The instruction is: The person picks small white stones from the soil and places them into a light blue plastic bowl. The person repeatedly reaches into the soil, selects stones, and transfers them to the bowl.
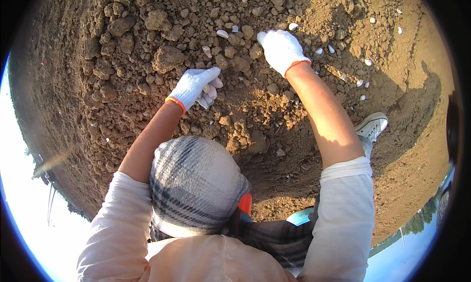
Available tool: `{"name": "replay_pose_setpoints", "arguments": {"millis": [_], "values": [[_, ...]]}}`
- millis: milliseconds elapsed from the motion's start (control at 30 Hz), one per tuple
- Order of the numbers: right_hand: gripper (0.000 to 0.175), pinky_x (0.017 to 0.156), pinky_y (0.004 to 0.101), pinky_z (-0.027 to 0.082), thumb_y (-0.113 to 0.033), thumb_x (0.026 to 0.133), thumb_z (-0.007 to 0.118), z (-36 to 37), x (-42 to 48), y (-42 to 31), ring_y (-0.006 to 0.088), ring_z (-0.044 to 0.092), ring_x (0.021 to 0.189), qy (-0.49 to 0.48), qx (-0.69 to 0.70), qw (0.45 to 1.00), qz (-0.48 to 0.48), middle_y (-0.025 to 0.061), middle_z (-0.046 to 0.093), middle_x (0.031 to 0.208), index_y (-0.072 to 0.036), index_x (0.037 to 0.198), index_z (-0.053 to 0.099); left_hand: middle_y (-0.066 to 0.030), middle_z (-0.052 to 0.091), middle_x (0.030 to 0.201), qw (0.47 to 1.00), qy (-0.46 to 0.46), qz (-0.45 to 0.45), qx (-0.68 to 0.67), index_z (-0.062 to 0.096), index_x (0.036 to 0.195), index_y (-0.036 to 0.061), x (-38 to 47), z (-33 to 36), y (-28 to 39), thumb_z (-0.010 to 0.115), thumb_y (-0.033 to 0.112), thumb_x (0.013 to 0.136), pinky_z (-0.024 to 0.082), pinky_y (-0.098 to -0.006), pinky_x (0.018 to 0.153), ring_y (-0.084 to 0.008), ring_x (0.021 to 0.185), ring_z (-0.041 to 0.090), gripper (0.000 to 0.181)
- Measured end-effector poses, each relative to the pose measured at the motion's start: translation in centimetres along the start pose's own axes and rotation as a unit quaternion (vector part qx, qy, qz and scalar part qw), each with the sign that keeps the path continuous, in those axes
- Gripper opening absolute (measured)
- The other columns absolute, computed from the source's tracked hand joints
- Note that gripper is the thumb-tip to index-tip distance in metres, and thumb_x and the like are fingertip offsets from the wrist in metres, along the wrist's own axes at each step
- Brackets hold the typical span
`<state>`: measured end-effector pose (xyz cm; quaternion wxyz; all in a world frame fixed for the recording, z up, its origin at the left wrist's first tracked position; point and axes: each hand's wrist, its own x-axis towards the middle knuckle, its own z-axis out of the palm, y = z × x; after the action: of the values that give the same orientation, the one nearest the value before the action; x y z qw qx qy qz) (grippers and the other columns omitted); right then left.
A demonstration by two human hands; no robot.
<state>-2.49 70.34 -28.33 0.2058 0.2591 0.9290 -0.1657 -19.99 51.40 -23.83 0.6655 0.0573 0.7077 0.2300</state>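
Note:
My left hand (pixel 198 86), in a white knit glove with an orange cuff, is closed around several garlic cloves (pixel 210 91), held low over cloddy brown soil (pixel 176 35). Up and to the right, my right hand (pixel 281 48), gloved alike, touches the soil with its fingers bent; whether it holds anything is hidden. One garlic clove (pixel 293 26) lies just beyond the right hand. Between and above the hands are another clove (pixel 222 34) and a pinkish clove (pixel 206 52). More cloves (pixel 319 51) lie scattered to the right.
Large soil clods (pixel 168 59) lie beyond my left hand. A canvas shoe (pixel 372 126) stands on the soil at right. A plaid cloth bundle or hat (pixel 198 186) bulges before my chest, with a red object (pixel 245 204) and a light blue one (pixel 300 216) near it.

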Motion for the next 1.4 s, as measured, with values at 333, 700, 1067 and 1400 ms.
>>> {"name": "replay_pose_setpoints", "arguments": {"millis": [333,700,1067,1400], "values": [[0.021,0.089,0.041,0.053,-0.012,0.093,0.052,-2.5,-2.1,-0.9,0.0288,0.065,0.103,0.079,0.01,0.993,0.092,0.0124,0.064,0.11,-0.013,0.107,0.068,-0.0056,0.059,0.056,1.0,-0.013,0.008,-0.013,0.065,0.083,-0.0001,-0.4,0.1,0.8,0.059,0.044,0.095,0.045,-0.0277,0.039,-0.0148,0.043,0.053,0.046],[0.024,0.089,0.0443,0.054,-0.019,0.096,0.053,-4.2,-0.1,2.9,0.0353,0.067,0.102,0.048,0.011,0.976,0.213,0.0186,0.068,0.109,-0.003,0.111,0.063,-0.0076,0.062,0.063,1.0,-0.02,-0.003,0.016,0.068,0.087,-0.0008,-0.3,-0.4,0.7,0.059,0.047,0.093,0.053,-0.029,0.046,-0.0166,0.048,0.06,0.048],[0.029,0.086,0.0454,0.054,-0.028,0.094,0.055,-5.0,-0.4,4.4,0.0346,0.068,0.098,0.029,-0.019,0.983,0.182,0.0198,0.069,0.105,-0.003,0.105,0.065,-0.0046,0.06,0.058,1.0,-0.021,-0.009,0.021,0.067,0.084,0.0028,-0.3,-0.4,0.8,0.059,0.048,0.094,0.05,-0.028,0.044,-0.0142,0.047,0.058,0.047],[0.025,0.085,0.0413,0.051,-0.028,0.095,0.056,-2.9,-2.6,6.5,0.0311,0.066,0.095,0.149,0.147,0.958,0.198,0.0131,0.07,0.1,-0.01,0.108,0.066,-0.0063,0.061,0.06,0.999,-0.027,-0.006,0.021,0.067,0.085,0.0016,0.1,-0.5,0.5,0.058,0.047,0.094,0.052,-0.0289,0.043,-0.015,0.045,0.058,0.047]]}}
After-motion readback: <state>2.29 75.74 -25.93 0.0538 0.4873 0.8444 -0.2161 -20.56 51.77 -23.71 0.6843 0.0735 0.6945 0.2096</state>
